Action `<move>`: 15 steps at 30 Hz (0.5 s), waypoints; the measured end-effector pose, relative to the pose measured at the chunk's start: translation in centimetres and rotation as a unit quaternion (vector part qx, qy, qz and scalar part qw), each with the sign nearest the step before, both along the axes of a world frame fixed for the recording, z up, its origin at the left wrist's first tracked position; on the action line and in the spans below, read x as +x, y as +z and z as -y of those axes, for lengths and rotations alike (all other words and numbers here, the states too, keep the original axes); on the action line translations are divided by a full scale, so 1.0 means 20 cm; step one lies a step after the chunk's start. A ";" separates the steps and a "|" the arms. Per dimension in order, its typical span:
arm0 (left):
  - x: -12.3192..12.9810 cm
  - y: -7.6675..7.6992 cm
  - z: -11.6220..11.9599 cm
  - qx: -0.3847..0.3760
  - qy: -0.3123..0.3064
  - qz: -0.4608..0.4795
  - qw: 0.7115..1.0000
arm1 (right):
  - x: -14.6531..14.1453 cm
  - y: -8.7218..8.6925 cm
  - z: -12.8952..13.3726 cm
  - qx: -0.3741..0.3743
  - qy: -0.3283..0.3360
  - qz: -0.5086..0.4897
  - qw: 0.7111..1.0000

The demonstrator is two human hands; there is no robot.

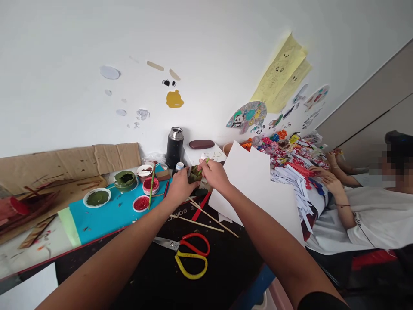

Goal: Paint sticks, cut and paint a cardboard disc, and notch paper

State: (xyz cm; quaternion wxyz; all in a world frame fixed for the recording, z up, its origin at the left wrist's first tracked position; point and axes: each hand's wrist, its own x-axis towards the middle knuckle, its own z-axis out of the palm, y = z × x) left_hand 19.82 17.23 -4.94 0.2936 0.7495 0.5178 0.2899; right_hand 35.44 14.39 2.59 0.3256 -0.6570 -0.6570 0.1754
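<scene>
**Green-brown piece point(195, 173) between the fingertips of both hands**

Sits just beyond the thumb of the left hand point(181, 186), seemingly pinched there, underside hidden. Could twist or slip if pushed by the slim green stick point(200, 172), clasped narrowly in the right hand point(215, 173), against too loose a hold. Could also tip the blue-capped bottle point(180, 165) close beyond the left fingers with a stray knuckle. Reaching forward, forearms converging, left palm downward, right fingers curled.
</scene>
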 end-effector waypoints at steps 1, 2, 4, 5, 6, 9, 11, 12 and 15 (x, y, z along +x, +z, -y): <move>0.00 0.00 0.00 0.005 0.002 -0.005 1.000 | 0.00 -0.01 0.00 -0.004 0.003 -0.001 1.000; 0.01 0.00 0.00 0.008 0.003 -0.010 1.000 | 0.00 -0.01 -0.01 -0.007 0.006 -0.001 1.000; 0.01 0.00 0.01 0.009 0.003 -0.023 1.000 | 0.00 -0.02 -0.01 -0.006 0.001 -0.002 1.000; 0.02 0.00 0.02 0.009 0.004 -0.030 1.000 | 0.00 -0.02 -0.01 -0.002 -0.003 -0.002 1.000; 0.02 0.00 0.02 0.009 0.005 -0.037 0.999 | 0.00 -0.02 -0.01 0.001 -0.007 -0.001 1.000; 0.00 0.01 0.04 0.014 0.010 -0.059 0.998 | -0.01 -0.02 0.00 0.003 -0.001 0.001 1.000; -0.01 0.03 0.04 0.020 0.012 -0.073 0.997 | -0.02 -0.02 0.00 0.000 0.010 0.001 1.000; -0.02 0.03 0.04 0.023 0.014 -0.081 0.996 | -0.02 -0.02 0.01 -0.001 0.013 0.000 1.000; -0.05 0.05 0.03 0.035 0.021 -0.103 0.994 | -0.05 -0.03 0.00 0.003 0.009 -0.003 1.000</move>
